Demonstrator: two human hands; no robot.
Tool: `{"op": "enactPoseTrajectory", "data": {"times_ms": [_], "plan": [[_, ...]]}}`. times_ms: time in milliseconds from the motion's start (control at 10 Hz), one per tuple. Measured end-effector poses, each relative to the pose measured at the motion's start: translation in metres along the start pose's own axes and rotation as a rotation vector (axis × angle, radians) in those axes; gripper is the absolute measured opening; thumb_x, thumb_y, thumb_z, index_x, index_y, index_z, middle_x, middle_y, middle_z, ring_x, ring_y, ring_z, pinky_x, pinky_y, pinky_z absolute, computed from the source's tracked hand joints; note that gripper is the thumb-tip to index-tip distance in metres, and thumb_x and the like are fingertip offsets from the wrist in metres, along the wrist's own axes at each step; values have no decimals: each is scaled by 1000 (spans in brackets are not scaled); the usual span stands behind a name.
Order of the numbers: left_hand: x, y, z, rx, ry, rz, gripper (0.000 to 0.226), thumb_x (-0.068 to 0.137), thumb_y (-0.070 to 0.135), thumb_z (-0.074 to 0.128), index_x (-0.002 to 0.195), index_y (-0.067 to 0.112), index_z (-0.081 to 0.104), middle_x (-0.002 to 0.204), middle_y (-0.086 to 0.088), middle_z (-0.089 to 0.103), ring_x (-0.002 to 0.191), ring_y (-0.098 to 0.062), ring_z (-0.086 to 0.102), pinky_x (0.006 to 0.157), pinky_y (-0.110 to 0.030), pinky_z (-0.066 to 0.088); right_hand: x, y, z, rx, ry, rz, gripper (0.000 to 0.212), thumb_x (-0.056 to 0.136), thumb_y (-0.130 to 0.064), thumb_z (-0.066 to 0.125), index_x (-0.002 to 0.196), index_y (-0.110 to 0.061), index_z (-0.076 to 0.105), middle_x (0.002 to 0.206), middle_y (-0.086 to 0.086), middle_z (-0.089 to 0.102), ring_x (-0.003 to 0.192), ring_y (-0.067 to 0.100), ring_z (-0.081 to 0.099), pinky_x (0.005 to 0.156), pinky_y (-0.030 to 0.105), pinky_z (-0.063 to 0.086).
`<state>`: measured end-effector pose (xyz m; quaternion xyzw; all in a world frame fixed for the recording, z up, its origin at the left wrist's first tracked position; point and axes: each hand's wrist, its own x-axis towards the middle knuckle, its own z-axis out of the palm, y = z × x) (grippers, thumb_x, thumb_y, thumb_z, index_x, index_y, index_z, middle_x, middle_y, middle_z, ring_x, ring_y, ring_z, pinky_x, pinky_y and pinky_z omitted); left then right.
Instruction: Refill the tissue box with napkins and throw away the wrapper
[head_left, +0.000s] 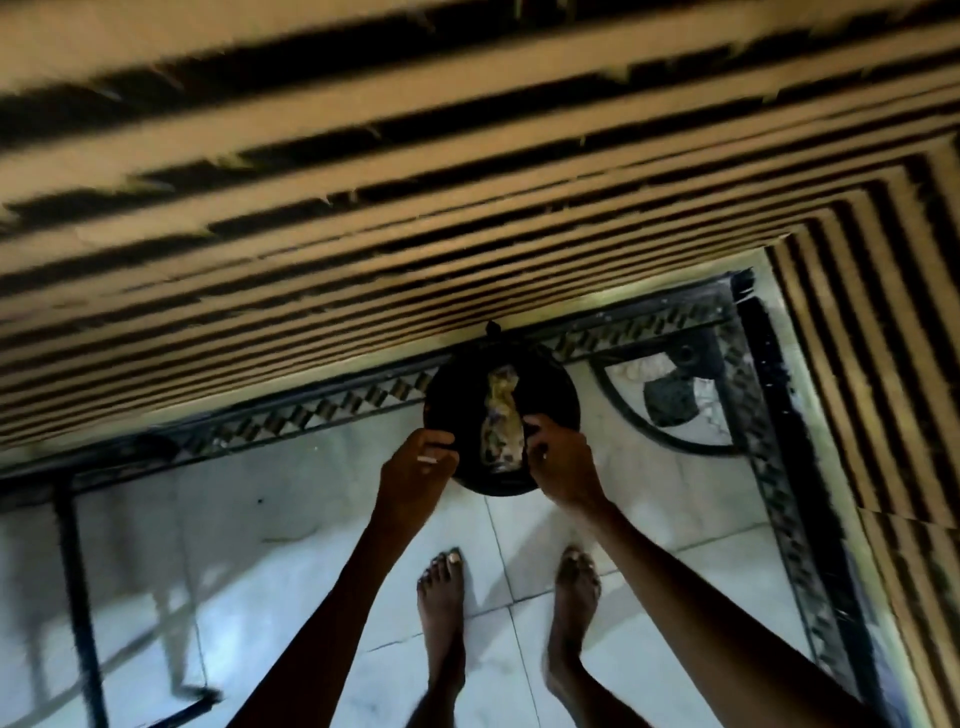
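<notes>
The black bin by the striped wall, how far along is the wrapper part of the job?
Near the end, it seems. Crumpled material, perhaps the wrapper, already lies in the black bin. The left hand and right hand both grip its rim. The tissue box is out of view, so the refill cannot be confirmed.

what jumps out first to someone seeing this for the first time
The round black bin at the middle, on the pale tiled floor, with crumpled rubbish inside. The left hand and right hand hold its near rim. A striped black-and-tan wall fills the top; bare feet stand below.
</notes>
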<state>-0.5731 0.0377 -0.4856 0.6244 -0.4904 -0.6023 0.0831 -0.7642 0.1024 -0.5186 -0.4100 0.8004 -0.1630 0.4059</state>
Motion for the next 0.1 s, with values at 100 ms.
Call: {"op": "enactPoseTrajectory", "data": {"times_ms": [100], "plan": [[-66,50,-29,-33,-12,0,16,83,16,67,99,21,67,86,-7,69,77,-17,63,67,-26,48,-72,-51,-60,164,70,155,24,87,-9,58,106,-16,71,94,7,76,89,21,71,71,18,52]]}}
